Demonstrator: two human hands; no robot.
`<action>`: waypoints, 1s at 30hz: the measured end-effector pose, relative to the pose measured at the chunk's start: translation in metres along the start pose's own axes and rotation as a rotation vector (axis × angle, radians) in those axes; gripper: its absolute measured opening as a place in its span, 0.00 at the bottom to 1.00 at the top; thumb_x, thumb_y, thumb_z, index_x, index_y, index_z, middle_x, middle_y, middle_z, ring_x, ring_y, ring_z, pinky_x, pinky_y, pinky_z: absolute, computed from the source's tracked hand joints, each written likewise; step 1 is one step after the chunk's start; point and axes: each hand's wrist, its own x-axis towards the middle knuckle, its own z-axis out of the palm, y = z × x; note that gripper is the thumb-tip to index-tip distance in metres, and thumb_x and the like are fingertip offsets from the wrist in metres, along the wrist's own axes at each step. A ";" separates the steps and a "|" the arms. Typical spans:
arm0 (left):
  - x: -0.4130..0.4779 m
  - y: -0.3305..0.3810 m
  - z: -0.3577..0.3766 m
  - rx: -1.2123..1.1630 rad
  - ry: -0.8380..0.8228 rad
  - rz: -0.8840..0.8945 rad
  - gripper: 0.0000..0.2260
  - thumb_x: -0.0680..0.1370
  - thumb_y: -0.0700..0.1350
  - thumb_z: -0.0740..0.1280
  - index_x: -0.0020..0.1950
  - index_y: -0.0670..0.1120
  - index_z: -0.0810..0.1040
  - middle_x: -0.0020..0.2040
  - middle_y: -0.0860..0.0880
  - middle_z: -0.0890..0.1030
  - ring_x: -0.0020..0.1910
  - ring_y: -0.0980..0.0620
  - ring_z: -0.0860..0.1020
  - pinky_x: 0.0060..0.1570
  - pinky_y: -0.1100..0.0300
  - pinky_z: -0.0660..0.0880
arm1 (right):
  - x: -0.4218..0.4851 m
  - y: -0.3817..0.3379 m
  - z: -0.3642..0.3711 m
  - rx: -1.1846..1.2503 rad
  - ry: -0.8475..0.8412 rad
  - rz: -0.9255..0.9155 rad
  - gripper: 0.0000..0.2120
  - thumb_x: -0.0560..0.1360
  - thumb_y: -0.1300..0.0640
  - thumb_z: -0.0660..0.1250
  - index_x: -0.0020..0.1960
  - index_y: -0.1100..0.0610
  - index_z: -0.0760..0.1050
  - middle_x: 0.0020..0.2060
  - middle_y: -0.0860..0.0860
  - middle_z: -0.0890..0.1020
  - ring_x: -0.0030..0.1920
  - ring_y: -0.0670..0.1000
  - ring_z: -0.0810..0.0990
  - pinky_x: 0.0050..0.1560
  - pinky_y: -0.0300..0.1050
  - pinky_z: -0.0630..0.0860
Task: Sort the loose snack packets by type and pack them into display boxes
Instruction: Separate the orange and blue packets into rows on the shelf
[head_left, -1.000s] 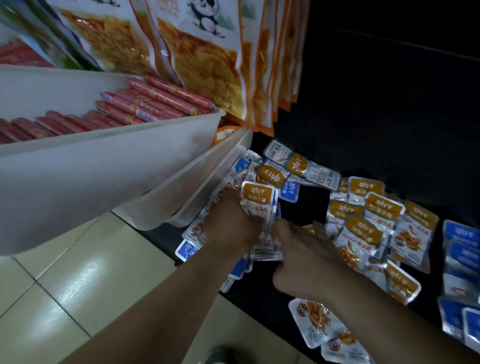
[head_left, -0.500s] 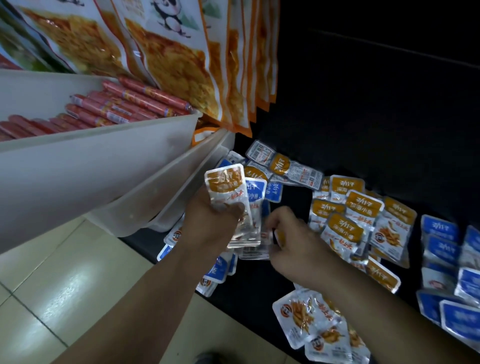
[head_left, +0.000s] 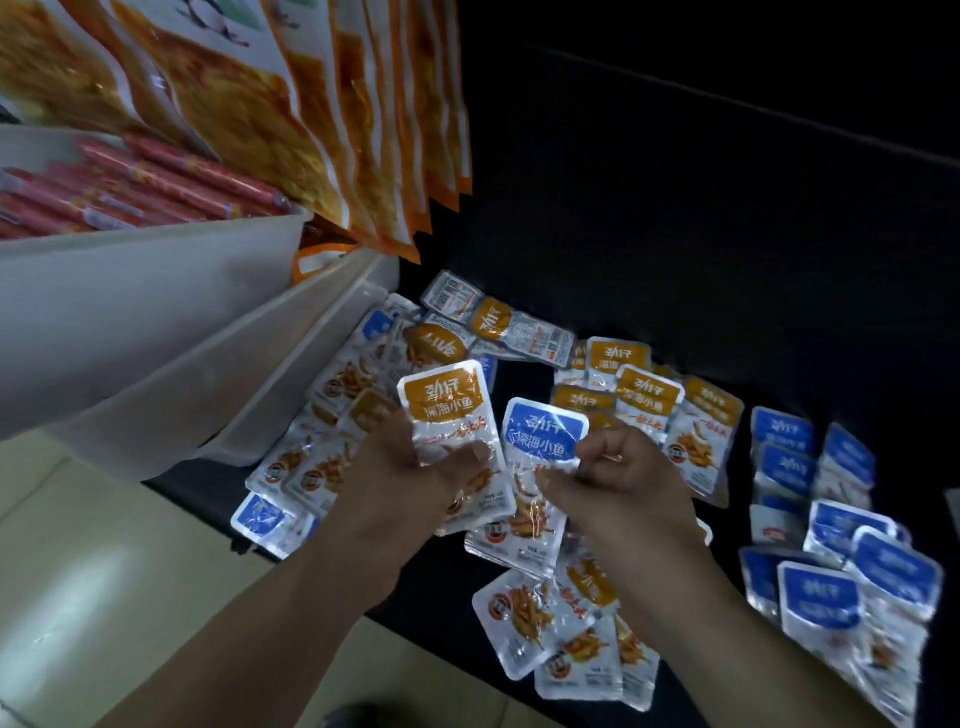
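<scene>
Small fish snack packets lie scattered on a black surface (head_left: 675, 260). My left hand (head_left: 410, 483) grips an orange-labelled packet (head_left: 447, 400), held upright, with more packets stacked behind it. My right hand (head_left: 618, 478) pinches a blue-labelled packet (head_left: 545, 431) right beside it; the two packets overlap. A pile of orange-labelled packets (head_left: 649, 395) lies beyond my right hand. Several blue-labelled packets (head_left: 841, 545) are grouped at the right. A mixed pile (head_left: 337, 410) lies left of my hands, and further orange packets (head_left: 561, 623) lie below them.
Two white plastic bins (head_left: 156, 322) lean at the left, the upper one holding red sausage sticks (head_left: 156, 187). Large orange snack bags (head_left: 311, 114) hang above them. Beige floor tiles (head_left: 104, 571) lie at the lower left, below the black surface's edge.
My right hand has picked a blue-labelled packet and raised it next to the orange stack in my left hand. The view has moved closer and leftward.
</scene>
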 end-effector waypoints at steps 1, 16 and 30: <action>-0.002 -0.001 0.003 0.001 -0.010 -0.002 0.06 0.76 0.43 0.77 0.50 0.49 0.83 0.45 0.54 0.88 0.44 0.55 0.87 0.44 0.56 0.83 | -0.002 0.001 -0.006 0.004 0.010 0.010 0.14 0.74 0.63 0.77 0.52 0.54 0.74 0.37 0.50 0.87 0.46 0.60 0.86 0.45 0.55 0.82; 0.025 0.015 0.103 0.528 -0.225 0.306 0.09 0.80 0.44 0.71 0.52 0.58 0.74 0.41 0.57 0.80 0.36 0.58 0.80 0.32 0.71 0.74 | -0.016 0.033 -0.148 -0.007 0.360 -0.008 0.18 0.73 0.60 0.79 0.55 0.47 0.74 0.37 0.46 0.87 0.43 0.59 0.85 0.51 0.59 0.82; 0.018 -0.022 0.125 0.661 -0.035 0.802 0.08 0.76 0.38 0.73 0.53 0.46 0.83 0.58 0.54 0.78 0.56 0.55 0.78 0.55 0.76 0.69 | 0.010 0.039 -0.226 -0.037 0.514 -0.129 0.19 0.73 0.61 0.78 0.57 0.50 0.71 0.44 0.46 0.88 0.42 0.48 0.88 0.40 0.53 0.85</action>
